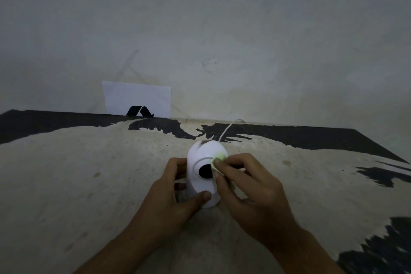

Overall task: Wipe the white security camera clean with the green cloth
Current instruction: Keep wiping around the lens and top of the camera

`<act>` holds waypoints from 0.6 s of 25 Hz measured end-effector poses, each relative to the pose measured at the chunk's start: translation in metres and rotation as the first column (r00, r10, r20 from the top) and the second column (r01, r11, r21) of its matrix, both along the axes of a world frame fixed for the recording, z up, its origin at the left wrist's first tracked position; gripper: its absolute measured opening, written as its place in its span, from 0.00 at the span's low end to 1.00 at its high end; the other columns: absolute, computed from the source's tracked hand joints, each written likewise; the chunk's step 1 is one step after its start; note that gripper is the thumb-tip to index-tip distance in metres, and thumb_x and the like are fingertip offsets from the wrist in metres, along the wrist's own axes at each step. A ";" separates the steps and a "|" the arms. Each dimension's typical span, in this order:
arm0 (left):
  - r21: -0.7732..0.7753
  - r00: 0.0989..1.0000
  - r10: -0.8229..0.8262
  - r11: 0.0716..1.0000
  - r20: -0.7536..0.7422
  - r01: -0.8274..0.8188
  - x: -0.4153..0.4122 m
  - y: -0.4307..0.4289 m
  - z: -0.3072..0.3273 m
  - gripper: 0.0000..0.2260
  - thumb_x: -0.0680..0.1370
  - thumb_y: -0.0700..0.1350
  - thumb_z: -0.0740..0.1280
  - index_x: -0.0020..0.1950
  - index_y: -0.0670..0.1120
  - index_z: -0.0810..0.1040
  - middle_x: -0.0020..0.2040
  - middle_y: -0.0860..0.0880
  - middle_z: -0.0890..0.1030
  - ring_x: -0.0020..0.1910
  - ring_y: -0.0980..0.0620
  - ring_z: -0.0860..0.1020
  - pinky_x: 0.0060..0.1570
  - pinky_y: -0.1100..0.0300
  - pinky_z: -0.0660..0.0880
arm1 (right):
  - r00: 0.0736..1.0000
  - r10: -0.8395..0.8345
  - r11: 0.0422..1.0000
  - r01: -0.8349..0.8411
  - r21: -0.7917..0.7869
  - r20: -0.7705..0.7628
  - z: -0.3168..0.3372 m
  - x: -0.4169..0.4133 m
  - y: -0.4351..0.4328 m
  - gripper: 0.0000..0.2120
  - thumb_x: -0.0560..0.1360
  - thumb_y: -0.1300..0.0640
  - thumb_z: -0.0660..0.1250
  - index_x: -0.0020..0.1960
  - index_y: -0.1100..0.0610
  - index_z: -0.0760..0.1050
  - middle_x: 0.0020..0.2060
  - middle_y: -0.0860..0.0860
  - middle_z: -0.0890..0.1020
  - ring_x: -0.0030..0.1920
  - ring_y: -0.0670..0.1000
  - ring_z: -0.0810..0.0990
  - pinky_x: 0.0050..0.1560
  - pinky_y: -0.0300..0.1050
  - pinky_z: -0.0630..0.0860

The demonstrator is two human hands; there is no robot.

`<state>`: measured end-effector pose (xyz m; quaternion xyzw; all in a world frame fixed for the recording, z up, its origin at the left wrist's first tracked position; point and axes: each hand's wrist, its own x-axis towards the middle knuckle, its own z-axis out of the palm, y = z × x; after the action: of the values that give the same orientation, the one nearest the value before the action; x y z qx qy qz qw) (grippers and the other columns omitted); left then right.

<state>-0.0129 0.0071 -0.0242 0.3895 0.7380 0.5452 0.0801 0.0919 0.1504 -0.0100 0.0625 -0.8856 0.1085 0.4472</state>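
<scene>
The white security camera [205, 155] stands upright on the worn table, its black lens facing me. My left hand [173, 193] grips its lower body, thumb across the front of the base and fingers round the left side. My right hand [246, 189] pinches the small green cloth [219, 159] and presses it against the camera's right side, just beside the lens. Most of the cloth is hidden under my fingers. A dark smudge shows on the camera's top left.
A white cable [226, 129] runs from behind the camera to the wall. A white paper sheet with a black logo [136, 99] leans on the wall at the back left. The table [89, 173] has peeling black and beige paint.
</scene>
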 end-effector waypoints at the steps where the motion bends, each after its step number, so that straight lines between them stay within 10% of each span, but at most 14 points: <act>1: 0.000 1.000 0.000 1.000 -0.002 0.000 -0.001 0.000 -0.001 0.26 0.65 0.56 0.72 0.58 0.63 0.64 0.52 0.71 0.70 0.49 0.75 0.70 0.41 0.78 0.69 | 1.000 -0.007 1.000 0.007 -0.013 0.014 0.000 0.001 0.002 0.11 0.74 0.58 0.67 0.53 0.63 0.80 0.44 0.55 0.82 0.43 0.48 0.79 0.41 0.38 0.78; 7: 0.020 1.000 -0.011 1.000 0.017 0.011 -0.001 -0.001 -0.003 0.28 0.63 0.57 0.72 0.61 0.59 0.66 0.56 0.67 0.74 0.54 0.71 0.73 0.45 0.76 0.71 | 0.986 -0.004 1.000 0.001 0.017 0.169 -0.008 0.002 0.001 0.08 0.73 0.54 0.68 0.46 0.58 0.81 0.40 0.51 0.81 0.37 0.46 0.78 0.34 0.42 0.77; 15: -0.026 1.000 0.004 1.000 -0.003 -0.004 -0.001 0.000 -0.001 0.28 0.66 0.54 0.73 0.61 0.60 0.63 0.52 0.71 0.69 0.48 0.74 0.69 0.40 0.78 0.68 | 0.996 -0.085 0.996 0.085 -0.005 -0.031 -0.004 0.000 -0.004 0.10 0.74 0.58 0.67 0.51 0.63 0.80 0.44 0.55 0.83 0.42 0.48 0.80 0.42 0.35 0.78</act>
<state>-0.0144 0.0072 -0.0257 0.3877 0.7460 0.5350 0.0832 0.0917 0.1466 -0.0144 0.0254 -0.8802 0.0901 0.4653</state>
